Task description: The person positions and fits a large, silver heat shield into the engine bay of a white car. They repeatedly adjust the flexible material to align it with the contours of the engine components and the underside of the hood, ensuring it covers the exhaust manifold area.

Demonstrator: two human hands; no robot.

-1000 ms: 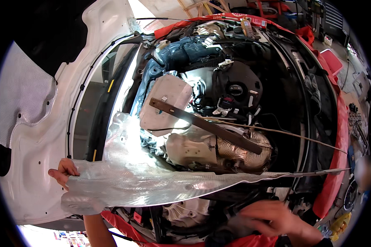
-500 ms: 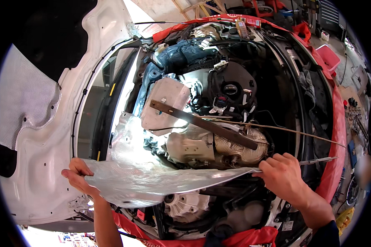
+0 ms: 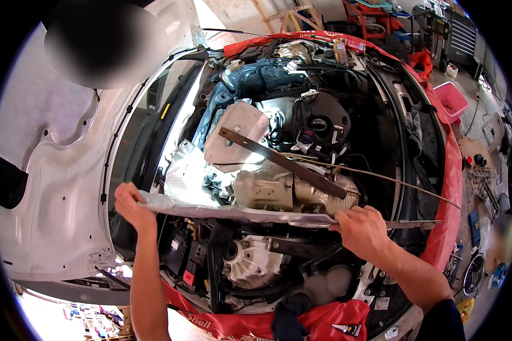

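Note:
A silvery, quilted heat-shield sheet [image 3: 239, 214] spans the engine bay between my hands, seen nearly edge-on. Its left end is pinched in my left hand [image 3: 133, 206], close to the windshield's lower edge. My right hand [image 3: 363, 230] closes over the other end, fingers curled, with the thumb mostly hidden. A flat metal strip [image 3: 415, 224] sticks out to the right from beside that hand. Just beyond the sheet lie a gold-coloured heat shield [image 3: 264, 191] and a long brown metal bar [image 3: 284, 164] laid slantwise. On the near side, a ribbed cast-metal housing [image 3: 253, 261] shows.
The raised white hood [image 3: 68, 210] stands at the left. A red fender cover [image 3: 450, 187] runs along the car's edges, with a small tube [image 3: 347, 329] on its near part. A thin rod [image 3: 398, 183] crosses the bay. A pink basin [image 3: 450, 101] and tools lie at the right.
Both hands have moved away from me with the sheet, which has turned from showing its broad face to nearly edge-on. More of the near engine bay now shows. The view has shifted slightly.

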